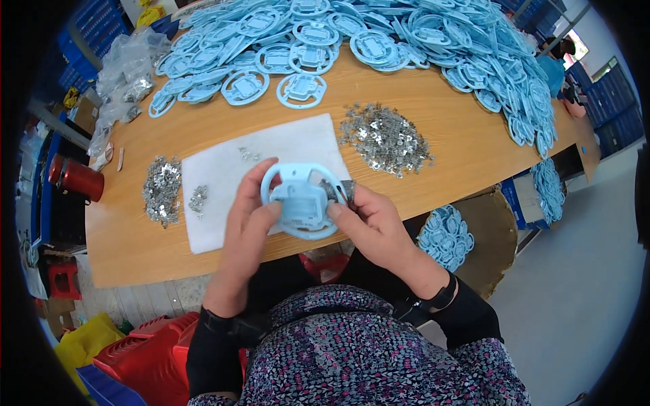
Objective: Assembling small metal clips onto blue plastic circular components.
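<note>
Blue ring [302,204] at centre seems light, stiff; best hold is sides. Left hand [248,227] and right hand [376,227] fingers grasp there.

Our bare lane of counter [203,128] narrowing toward upper centre, between white mat [217,169] and blue parts [313,34] heaped along the top, silver pieces [387,141] blocking us right of centre, held blue ring [301,205] over the mat, room lower left.
</note>
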The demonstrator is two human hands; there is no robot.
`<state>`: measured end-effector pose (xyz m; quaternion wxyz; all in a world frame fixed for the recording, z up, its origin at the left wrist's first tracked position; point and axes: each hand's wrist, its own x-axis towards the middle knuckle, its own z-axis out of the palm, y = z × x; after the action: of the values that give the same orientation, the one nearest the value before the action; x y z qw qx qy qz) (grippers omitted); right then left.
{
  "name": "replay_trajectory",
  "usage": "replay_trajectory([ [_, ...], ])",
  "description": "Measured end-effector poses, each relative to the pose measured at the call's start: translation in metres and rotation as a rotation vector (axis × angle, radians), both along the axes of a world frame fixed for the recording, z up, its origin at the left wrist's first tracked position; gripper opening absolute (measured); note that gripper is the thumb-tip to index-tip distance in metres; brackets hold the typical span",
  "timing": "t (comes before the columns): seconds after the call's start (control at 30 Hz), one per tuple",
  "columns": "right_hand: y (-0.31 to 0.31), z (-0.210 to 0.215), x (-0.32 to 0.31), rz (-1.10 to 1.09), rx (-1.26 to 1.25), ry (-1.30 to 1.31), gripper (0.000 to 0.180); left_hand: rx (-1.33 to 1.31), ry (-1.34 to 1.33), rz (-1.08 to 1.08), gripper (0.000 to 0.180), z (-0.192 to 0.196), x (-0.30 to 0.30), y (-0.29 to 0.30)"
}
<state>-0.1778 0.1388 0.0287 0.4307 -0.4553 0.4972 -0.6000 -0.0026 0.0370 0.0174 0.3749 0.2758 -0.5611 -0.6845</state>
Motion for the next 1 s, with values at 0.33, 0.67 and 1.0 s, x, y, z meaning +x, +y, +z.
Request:
replay_trajectory([
  [0.33, -0.004, -0.02, -0.078, -0.336, 0.191, 1.008, 0.026, 0.088, -0.255, -0.109, 0.042, 0.005, 0.012, -0.015],
  [0.67, -0.026, -0.03, -0.095, -0.409, 0.117, 1.244, 0.033, 0.102, -0.286, -0.089, 0.034, 0.005, 0.004, -0.01],
  [1.0, -0.036, -0.005, -0.044, -0.161, 0.197, 0.431, 0.028, -0.17, -0.446, -0.169, 0.023, -0.003, -0.033, -0.012],
])
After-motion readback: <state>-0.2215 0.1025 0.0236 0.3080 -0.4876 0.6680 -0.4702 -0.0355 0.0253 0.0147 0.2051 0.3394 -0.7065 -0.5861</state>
